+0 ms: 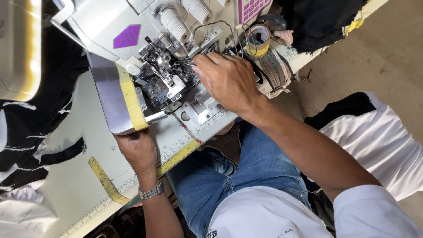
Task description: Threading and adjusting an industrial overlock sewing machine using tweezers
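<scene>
We look down on an overlock sewing machine [145, 48] filling the upper centre of the frame, standing on a pale worktop [66, 176].

Right hand [227, 79], centre frame: it reaches into the machine's needle and looper area [165, 75]. Fingertips are pinched together at a thin metal piece, perhaps tweezers [188, 63], just beside the presser foot. The grip is closed in a pinch, though we cannot tell for sure what it holds; the piece is too small.

Left hand [139, 152], lower left of centre: it lies on the worktop right under the swung-open grey cover [105, 94] of the machine, whose edge bears a yellow strip. The fingers are hidden beneath the cover, so we cannot tell whether this grip is clenched or released. A metal wristwatch [151, 191] sits on this wrist.

Around them: a printed ruler [176, 147] runs along the worktop's front edge with yellow tape beside it. A roll of yellow tape [257, 39] sits at upper centre-right, just behind the right hand. Black and white fabric [26, 136] lies at the left edge. A pile of white cloth [379, 141] rests on the floor at right. Blue jeans [246, 172] show at lower centre.
</scene>
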